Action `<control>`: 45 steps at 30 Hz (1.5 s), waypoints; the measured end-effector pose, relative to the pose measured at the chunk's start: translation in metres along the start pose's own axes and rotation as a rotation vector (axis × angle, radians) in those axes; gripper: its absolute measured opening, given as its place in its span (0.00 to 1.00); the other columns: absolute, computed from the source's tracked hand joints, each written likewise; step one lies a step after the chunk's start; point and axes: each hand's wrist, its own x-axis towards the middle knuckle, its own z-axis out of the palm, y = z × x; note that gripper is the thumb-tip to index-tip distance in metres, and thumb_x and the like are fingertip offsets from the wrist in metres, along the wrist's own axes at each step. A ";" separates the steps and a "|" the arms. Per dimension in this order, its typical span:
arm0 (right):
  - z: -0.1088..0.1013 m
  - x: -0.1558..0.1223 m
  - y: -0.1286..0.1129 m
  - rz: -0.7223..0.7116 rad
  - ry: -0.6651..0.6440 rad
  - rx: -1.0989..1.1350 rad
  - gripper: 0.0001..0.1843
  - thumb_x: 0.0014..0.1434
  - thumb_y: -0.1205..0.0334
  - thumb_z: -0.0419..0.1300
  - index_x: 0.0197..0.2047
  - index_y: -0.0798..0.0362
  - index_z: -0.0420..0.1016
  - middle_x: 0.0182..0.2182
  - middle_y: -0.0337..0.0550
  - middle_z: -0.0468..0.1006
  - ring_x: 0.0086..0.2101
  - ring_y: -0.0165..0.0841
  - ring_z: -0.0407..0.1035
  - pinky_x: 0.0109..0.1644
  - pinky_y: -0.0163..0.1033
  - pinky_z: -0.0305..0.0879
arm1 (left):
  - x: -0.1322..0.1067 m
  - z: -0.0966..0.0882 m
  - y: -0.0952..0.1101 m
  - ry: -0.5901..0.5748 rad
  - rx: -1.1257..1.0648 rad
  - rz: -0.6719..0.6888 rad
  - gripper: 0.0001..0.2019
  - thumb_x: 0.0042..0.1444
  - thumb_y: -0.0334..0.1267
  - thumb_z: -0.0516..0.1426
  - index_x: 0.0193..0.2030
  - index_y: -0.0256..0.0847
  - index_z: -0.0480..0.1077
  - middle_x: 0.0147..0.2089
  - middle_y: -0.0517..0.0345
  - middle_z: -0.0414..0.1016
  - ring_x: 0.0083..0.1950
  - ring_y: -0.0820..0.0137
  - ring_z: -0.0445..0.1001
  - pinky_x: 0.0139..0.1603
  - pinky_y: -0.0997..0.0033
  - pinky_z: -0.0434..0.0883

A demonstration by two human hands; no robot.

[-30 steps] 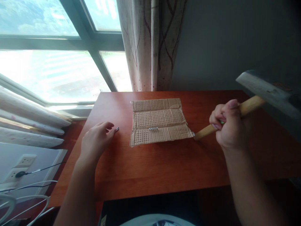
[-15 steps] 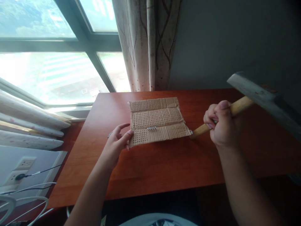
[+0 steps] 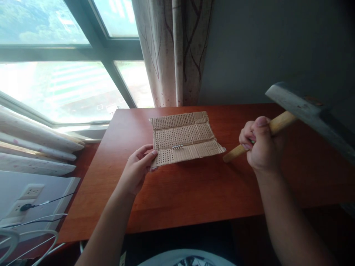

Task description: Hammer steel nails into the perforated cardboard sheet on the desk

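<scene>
A creased piece of cardboard, punched with rows of small holes, is tilted above the table. My left hand pinches its near left corner between thumb and fingers. Several small silvery pieces, perhaps nails or screws, stand in a short row in the cardboard near its lower crease. My right hand is wrapped round the wooden handle of a hammer. The heavy metal head is raised to the upper right, and the handle's butt end points down left, close to the cardboard's right corner.
The reddish-brown wooden table stands against a dark wall and a window. Patterned curtains hang behind it. At the left are wall sockets with a black plug and loose cables. A white rounded object shows at the bottom edge.
The cardboard has risen slightly and shifted a little left with my left hand, whose fingers have closed more on its corner. The hammer has moved slightly left in my right hand.
</scene>
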 end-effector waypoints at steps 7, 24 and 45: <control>0.000 0.000 -0.003 -0.013 -0.014 0.000 0.28 0.64 0.47 0.60 0.20 0.49 0.52 0.16 0.29 0.50 0.13 0.23 0.48 0.17 0.37 0.40 | -0.001 -0.004 -0.005 0.013 0.129 0.086 0.18 0.49 0.45 0.68 0.44 0.37 0.76 0.38 0.54 0.79 0.35 0.70 0.74 0.30 0.76 0.68; -0.002 -0.001 -0.002 -0.005 -0.017 0.022 0.29 0.64 0.49 0.61 0.19 0.50 0.52 0.16 0.29 0.52 0.13 0.22 0.49 0.17 0.37 0.40 | 0.003 -0.008 -0.005 0.024 0.161 0.152 0.19 0.54 0.49 0.65 0.45 0.37 0.75 0.32 0.58 0.74 0.29 0.74 0.69 0.29 0.76 0.64; -0.003 -0.004 0.000 0.050 -0.063 0.106 0.26 0.65 0.53 0.62 0.20 0.50 0.55 0.15 0.30 0.52 0.14 0.22 0.48 0.16 0.35 0.38 | 0.003 -0.060 0.003 0.336 1.850 0.346 0.15 0.68 0.44 0.48 0.48 0.45 0.74 0.48 0.52 0.78 0.39 0.60 0.76 0.28 0.66 0.55</control>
